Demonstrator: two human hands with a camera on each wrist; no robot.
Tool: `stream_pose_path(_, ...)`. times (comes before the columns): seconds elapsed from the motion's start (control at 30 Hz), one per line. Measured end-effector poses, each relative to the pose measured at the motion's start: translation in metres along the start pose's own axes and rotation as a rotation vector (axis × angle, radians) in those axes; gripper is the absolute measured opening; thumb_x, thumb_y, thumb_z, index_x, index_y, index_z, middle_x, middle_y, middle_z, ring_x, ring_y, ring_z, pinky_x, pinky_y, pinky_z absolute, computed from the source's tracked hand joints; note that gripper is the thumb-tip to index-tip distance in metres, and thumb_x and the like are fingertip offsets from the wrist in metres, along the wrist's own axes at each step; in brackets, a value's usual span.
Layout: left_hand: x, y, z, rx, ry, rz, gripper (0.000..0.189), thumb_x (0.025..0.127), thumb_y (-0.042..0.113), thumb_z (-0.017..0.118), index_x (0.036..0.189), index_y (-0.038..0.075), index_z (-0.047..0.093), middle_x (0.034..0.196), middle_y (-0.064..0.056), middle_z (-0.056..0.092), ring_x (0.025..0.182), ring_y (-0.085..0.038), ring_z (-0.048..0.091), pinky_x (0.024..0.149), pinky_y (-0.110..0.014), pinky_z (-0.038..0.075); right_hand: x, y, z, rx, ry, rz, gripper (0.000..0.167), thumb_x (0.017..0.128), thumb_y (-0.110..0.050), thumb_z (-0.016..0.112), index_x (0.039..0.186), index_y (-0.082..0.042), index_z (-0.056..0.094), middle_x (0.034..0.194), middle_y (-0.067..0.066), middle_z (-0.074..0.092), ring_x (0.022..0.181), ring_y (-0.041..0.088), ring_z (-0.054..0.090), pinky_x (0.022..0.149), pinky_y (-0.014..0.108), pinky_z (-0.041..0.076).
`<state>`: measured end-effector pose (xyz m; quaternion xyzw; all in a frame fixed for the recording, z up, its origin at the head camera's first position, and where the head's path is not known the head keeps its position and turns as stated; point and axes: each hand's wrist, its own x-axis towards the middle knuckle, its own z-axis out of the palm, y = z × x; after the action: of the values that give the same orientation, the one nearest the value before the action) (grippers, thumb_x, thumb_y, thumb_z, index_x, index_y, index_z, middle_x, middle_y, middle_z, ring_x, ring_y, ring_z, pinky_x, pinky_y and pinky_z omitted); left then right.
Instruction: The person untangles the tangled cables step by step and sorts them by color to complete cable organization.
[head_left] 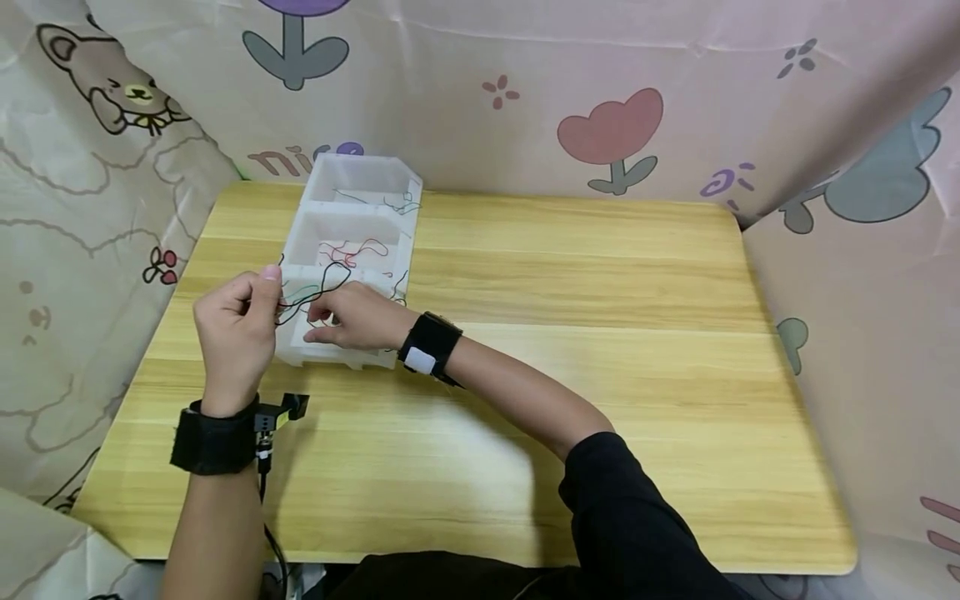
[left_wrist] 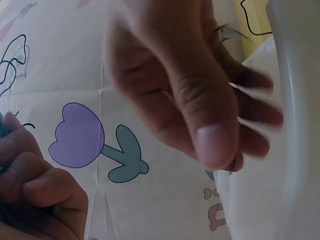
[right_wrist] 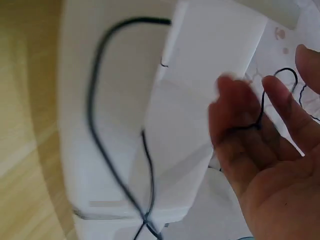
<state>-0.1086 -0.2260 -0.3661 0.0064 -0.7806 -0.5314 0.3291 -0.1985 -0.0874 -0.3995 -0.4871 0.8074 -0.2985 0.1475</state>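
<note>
My left hand [head_left: 238,333] is raised at the left side of a white three-compartment bin [head_left: 288,350] and pinches thin black cords [head_left: 330,287] between thumb and curled fingers. The cords trail rightward in loops over the front compartment. In the left wrist view the left hand [left_wrist: 45,185] shows at the lower left with dark teal cord in its fingers. My right hand [head_left: 360,317] hangs over the front compartment, thumb and fingers apart. It appears blurred in the left wrist view. In the right wrist view a dark cord [right_wrist: 91,110] loops before the bin wall, beside the right hand [right_wrist: 275,185].
Red cords [head_left: 352,252] lie in the middle compartment, and thin dark cords [head_left: 401,202] in the back one. The bin stands at the left of a wooden table [head_left: 600,292]. Printed cloth [head_left: 465,50] hangs behind and beside the table.
</note>
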Motion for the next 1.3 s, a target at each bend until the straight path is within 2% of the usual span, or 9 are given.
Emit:
stream_pose_path(0.1, 0.000, 0.002, 0.004, -0.012, -0.024, -0.012, 0.043, 0.099, 0.009, 0.063, 0.062, -0.010, 0.057, 0.056, 0.010, 0.048, 0.051, -0.005, 0.040, 0.050, -0.020, 0.028, -0.005, 0.004, 0.000, 0.005, 0.017, -0.005, 0.032, 0.097, -0.032, 0.069, 0.116, -0.006, 0.074, 0.112, 0.001, 0.070, 0.095, 0.011, 0.063, 0.081, 0.016, 0.044)
stream_pose_path(0.23, 0.000, 0.008, 0.009, -0.023, -0.050, -0.029, 0.042, 0.100, 0.008, 0.062, 0.062, -0.010, 0.056, 0.057, 0.009, 0.048, 0.051, -0.004, 0.039, 0.050, -0.020, 0.028, -0.016, 0.006, -0.007, 0.044, 0.087, -0.034, 0.027, 0.098, -0.029, 0.069, 0.113, -0.007, 0.074, 0.113, 0.000, 0.067, 0.106, 0.012, 0.061, 0.088, 0.016, 0.042)
stream_pose_path(0.43, -0.001, 0.022, 0.014, -0.020, -0.068, -0.012, 0.042, 0.099, 0.008, 0.062, 0.062, -0.010, 0.055, 0.058, 0.010, 0.048, 0.053, -0.004, 0.038, 0.051, -0.020, 0.027, -0.041, 0.010, -0.026, 0.175, 0.253, -0.094, 0.021, 0.096, -0.019, 0.072, 0.109, -0.002, 0.069, 0.108, 0.008, 0.071, 0.105, 0.018, 0.064, 0.094, 0.024, 0.046)
stream_pose_path(0.6, 0.000, 0.026, 0.016, -0.012, -0.085, -0.001, 0.041, 0.098, 0.008, 0.061, 0.062, -0.009, 0.055, 0.058, 0.010, 0.047, 0.051, -0.004, 0.036, 0.049, -0.021, 0.024, -0.060, 0.016, -0.040, 0.214, 0.370, -0.153, 0.027, 0.096, -0.015, 0.071, 0.117, 0.001, 0.066, 0.109, 0.009, 0.071, 0.100, 0.016, 0.066, 0.087, 0.028, 0.051)
stream_pose_path(0.8, 0.000, 0.024, 0.020, -0.013, -0.129, 0.014, 0.039, 0.098, 0.007, 0.060, 0.062, -0.008, 0.057, 0.057, 0.009, 0.048, 0.049, -0.004, 0.034, 0.048, -0.021, 0.024, -0.080, 0.017, -0.051, 0.226, 0.432, -0.144, 0.045, 0.091, -0.015, 0.073, 0.131, 0.000, 0.058, 0.112, 0.007, 0.069, 0.098, 0.015, 0.065, 0.082, 0.028, 0.048)
stream_pose_path(0.9, 0.001, 0.022, 0.024, -0.023, -0.162, 0.025, 0.039, 0.099, 0.007, 0.060, 0.062, -0.006, 0.057, 0.056, 0.006, 0.049, 0.047, -0.004, 0.033, 0.047, -0.021, 0.024, -0.086, 0.015, -0.056, 0.209, 0.509, -0.187, 0.047, 0.088, -0.016, 0.076, 0.130, 0.000, 0.060, 0.109, 0.007, 0.069, 0.095, 0.016, 0.065, 0.080, 0.029, 0.048)
stream_pose_path(1.03, 0.001, 0.019, 0.029, -0.042, -0.199, 0.024, 0.039, 0.100, 0.008, 0.060, 0.063, -0.004, 0.058, 0.055, 0.002, 0.047, 0.046, -0.005, 0.032, 0.046, -0.022, 0.023, -0.092, 0.011, -0.063, 0.156, 0.608, -0.305, 0.041, 0.085, -0.013, 0.077, 0.121, 0.001, 0.065, 0.108, 0.009, 0.069, 0.095, 0.019, 0.064, 0.081, 0.030, 0.048)
stream_pose_path(1.2, 0.002, 0.028, 0.035, -0.042, -0.236, 0.041, 0.038, 0.100, 0.008, 0.060, 0.065, -0.005, 0.060, 0.053, 0.002, 0.043, 0.046, -0.007, 0.032, 0.046, -0.022, 0.023, -0.096, 0.005, -0.070, 0.069, 0.617, -0.448, 0.039, 0.083, -0.007, 0.070, 0.119, 0.005, 0.065, 0.112, 0.014, 0.068, 0.104, 0.020, 0.062, 0.093, 0.030, 0.048)
stream_pose_path(1.3, 0.002, 0.037, 0.038, -0.033, -0.249, 0.055, 0.037, 0.100, 0.008, 0.060, 0.066, -0.006, 0.060, 0.053, 0.003, 0.044, 0.047, -0.006, 0.033, 0.046, -0.022, 0.023, -0.099, 0.000, -0.070, -0.029, 0.619, -0.494, 0.039, 0.081, -0.008, 0.067, 0.118, 0.006, 0.066, 0.114, 0.016, 0.068, 0.109, 0.022, 0.063, 0.099, 0.029, 0.047)
